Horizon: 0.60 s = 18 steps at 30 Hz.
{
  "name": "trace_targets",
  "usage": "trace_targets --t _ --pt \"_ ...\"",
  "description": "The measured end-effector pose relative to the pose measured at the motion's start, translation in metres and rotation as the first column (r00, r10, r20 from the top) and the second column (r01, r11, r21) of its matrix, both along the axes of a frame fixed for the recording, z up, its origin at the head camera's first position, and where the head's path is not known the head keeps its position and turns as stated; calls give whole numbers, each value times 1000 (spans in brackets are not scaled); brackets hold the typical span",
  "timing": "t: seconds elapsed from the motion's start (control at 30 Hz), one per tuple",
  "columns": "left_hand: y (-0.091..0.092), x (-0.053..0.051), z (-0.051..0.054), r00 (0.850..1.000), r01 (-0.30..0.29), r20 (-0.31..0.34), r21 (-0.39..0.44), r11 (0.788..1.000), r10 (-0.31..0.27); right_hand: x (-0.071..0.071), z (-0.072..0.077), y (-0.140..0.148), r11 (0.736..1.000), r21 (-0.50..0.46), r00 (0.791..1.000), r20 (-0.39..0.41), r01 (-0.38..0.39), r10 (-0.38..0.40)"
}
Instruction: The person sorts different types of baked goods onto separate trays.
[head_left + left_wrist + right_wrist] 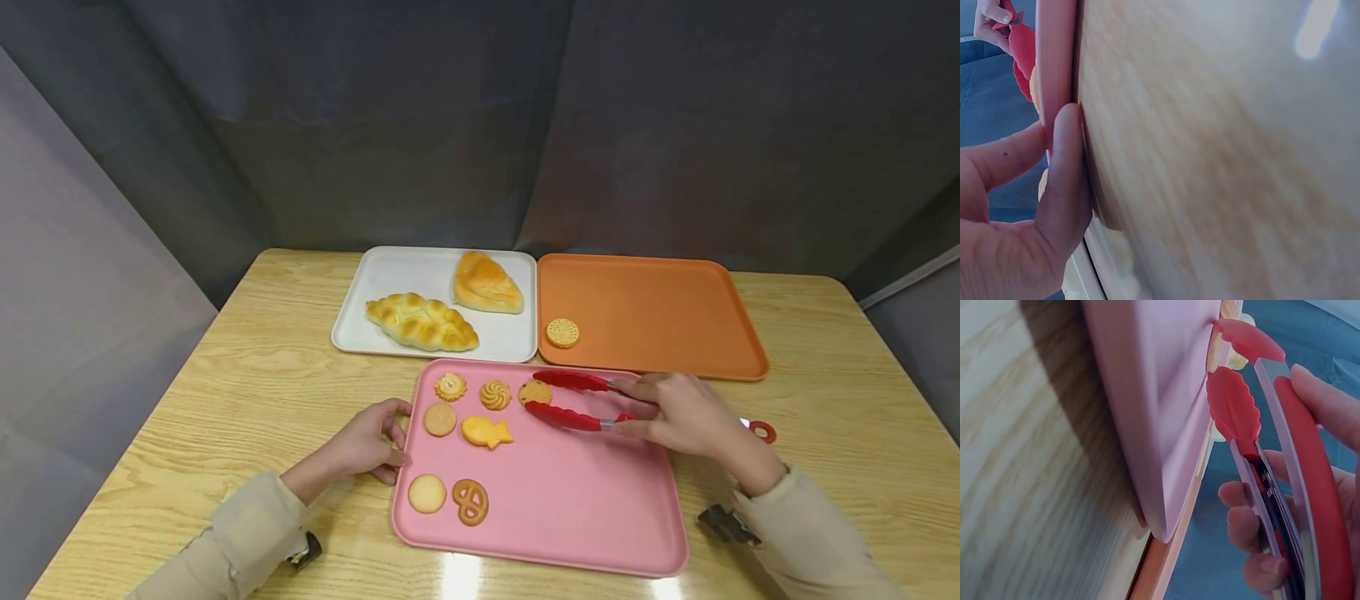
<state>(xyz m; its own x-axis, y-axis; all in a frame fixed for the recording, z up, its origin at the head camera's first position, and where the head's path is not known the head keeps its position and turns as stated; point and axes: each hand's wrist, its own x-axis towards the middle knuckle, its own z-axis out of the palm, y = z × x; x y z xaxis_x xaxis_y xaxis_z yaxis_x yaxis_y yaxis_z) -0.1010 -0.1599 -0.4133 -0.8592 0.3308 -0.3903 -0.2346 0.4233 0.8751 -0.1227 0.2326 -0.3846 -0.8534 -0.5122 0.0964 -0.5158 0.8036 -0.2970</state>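
Note:
My right hand point(678, 414) grips red-and-metal tongs point(1319, 487) over the right part of a pink tray point(577, 508). Spread apart, the tongs' red scalloped tips lie on either side of a round chip cookie point(536, 393); whether they touch it I cannot tell. My left hand point(369, 442) pinches the tray's left rim between thumb and finger, seen close in the left wrist view. Also on the pink tray are a crimped cookie point(450, 387), a swirl cookie point(496, 395), two plain round cookies point(427, 493), a fish-shaped cookie point(486, 432) and a pretzel point(470, 502).
Behind the pink tray stands a white tray point(348, 329) with a braided loaf point(423, 322) and a second bread point(486, 283). Beside it, an orange tray point(652, 317) bears one round cracker point(562, 333). A dark curtain point(412, 125) closes off the table's back.

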Motion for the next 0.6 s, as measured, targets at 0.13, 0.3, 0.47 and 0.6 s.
trace_targets --t 0.13,0.3,0.47,0.6 --pt "0 1 1 1000 0 -9 1 1000 0 1 2 0 1000 -12 1000 -9 -9 9" --pt "0 1 0 1000 2 -8 -1 1000 -3 2 9 1 1000 -24 1000 -14 -8 8" --pt "-1 0 -2 1000 8 -4 12 1000 -8 -1 14 4 1000 -27 1000 -10 -5 4" --pt "-1 0 -2 1000 10 -4 14 1000 -10 -5 16 6 999 -35 1000 -3 7 -7"
